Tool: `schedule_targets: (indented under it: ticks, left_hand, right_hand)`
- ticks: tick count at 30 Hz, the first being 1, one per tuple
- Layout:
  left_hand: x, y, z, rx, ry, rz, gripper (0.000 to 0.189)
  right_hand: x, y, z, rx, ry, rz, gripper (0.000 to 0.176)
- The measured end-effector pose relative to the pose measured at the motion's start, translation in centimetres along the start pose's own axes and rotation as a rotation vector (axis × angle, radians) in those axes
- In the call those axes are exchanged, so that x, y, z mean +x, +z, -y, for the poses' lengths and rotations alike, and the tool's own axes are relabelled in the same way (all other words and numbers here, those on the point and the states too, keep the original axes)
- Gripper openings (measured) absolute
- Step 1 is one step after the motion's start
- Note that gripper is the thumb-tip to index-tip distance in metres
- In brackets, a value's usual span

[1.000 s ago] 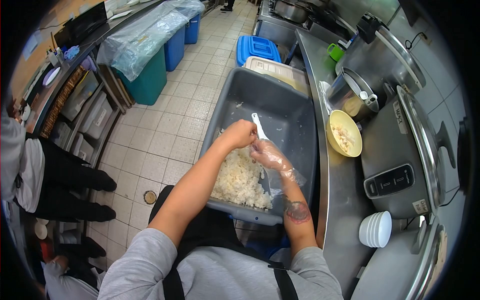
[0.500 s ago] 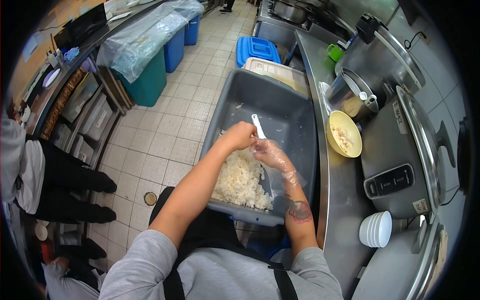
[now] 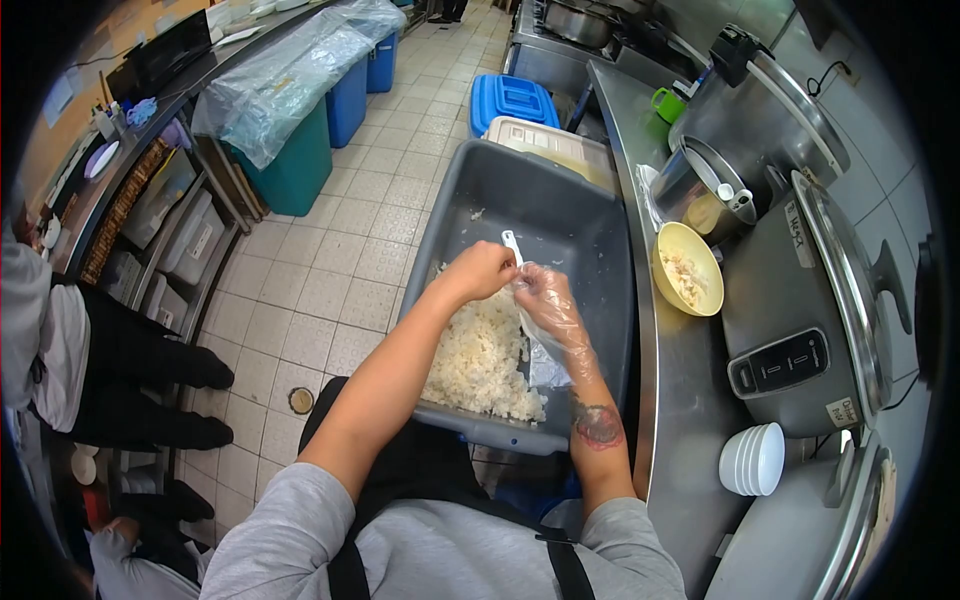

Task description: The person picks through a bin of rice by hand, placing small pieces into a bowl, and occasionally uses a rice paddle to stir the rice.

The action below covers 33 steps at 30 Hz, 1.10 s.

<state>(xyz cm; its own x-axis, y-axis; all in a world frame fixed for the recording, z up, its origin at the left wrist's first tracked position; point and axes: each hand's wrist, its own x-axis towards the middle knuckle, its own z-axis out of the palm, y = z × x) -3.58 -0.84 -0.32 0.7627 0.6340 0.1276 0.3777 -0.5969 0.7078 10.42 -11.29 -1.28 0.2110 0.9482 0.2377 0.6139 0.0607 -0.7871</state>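
Both my hands are above a grey tub (image 3: 590,205), their fingertips close together. My left hand (image 3: 480,272) is bare and closed in a pinch; what it grips is too small to make out. A clear plastic glove (image 3: 560,325) covers my right hand (image 3: 545,293), its fingers curled closed, and loose plastic hangs below the wrist. I cannot make out what the right fingers hold. Beneath my hands, cooked white rice (image 3: 485,360) is heaped in the near left part of the tub. A white handle (image 3: 511,243) sticks up just behind my fingers, its lower end hidden.
On the steel counter (image 3: 690,400) at right are a yellow bowl (image 3: 688,268) with food, stacked white bowls (image 3: 752,459) and a large cooker (image 3: 790,300). Lidded bins (image 3: 513,100) stand beyond the tub. Plastic-covered bins (image 3: 285,160) and a co-worker's legs (image 3: 140,370) are at left.
My right hand has shifted slightly to the right and turned, and its loose plastic has swung lower. The left hand stays nearly in place, still pinched. The rice looks unchanged.
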Motion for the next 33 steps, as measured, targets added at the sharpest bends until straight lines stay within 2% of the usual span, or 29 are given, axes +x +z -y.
schedule_targets:
  ticks: [6,15,24,30,33]
  left_hand:
    - [0.0,0.0,0.1,0.007,0.019,-0.006,0.021]
    - [-0.1,0.1,0.6,0.032,0.061,-0.009,0.020]
    - [-0.2,-0.3,0.1,0.024,0.024,0.001,0.020]
    - [-0.2,-0.2,0.2,0.015,0.028,0.000,0.021]
    - [-0.2,-0.1,0.4,0.028,0.024,0.007,0.022]
  right_hand:
    - [0.3,-0.6,0.8,-0.047,0.070,-0.072,0.017]
    - [0.4,-1.0,0.3,-0.064,0.088,-0.060,0.019]
    - [0.5,-0.2,-2.3,-0.179,-0.063,-0.094,0.018]
    - [0.4,-1.1,0.3,-0.117,0.167,0.064,0.019]
    - [0.3,-0.8,0.1,-0.106,0.082,0.045,0.020]
